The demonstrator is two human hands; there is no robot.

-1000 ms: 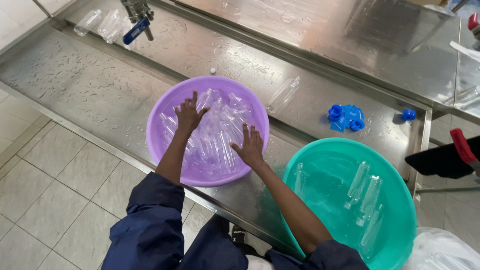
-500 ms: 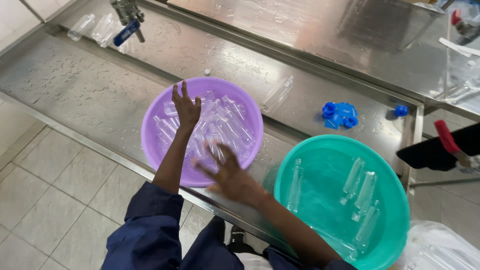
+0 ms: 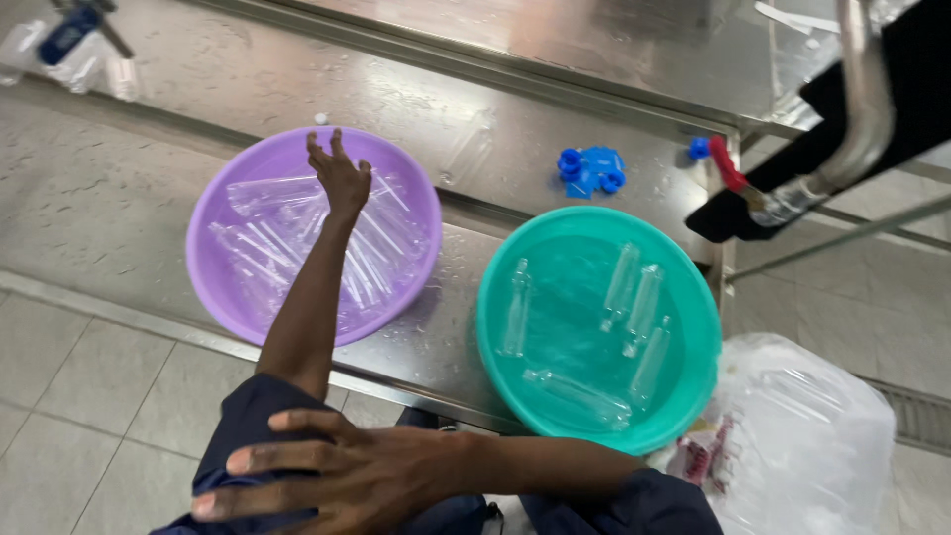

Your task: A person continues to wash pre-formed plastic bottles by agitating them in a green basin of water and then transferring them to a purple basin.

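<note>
Two round plastic basins on the wet steel counter (image 3: 466, 327): purple basin (image 3: 213, 287) at 9 o'clock, teal basin (image 3: 693, 327) at 3. Purple holds a dense pile of clear tubes (image 3: 267, 248), slim and glassy, too many to count. Teal holds six clear tubes (image 3: 634, 292), lying apart in water. My left hand (image 3: 340, 176) hangs open over the purple pile, fingers spread, gripping nothing. My right hand (image 3: 342, 474) lies flat and open on my left sleeve at 6. Blue caps (image 3: 590, 170) at 12.
</note>
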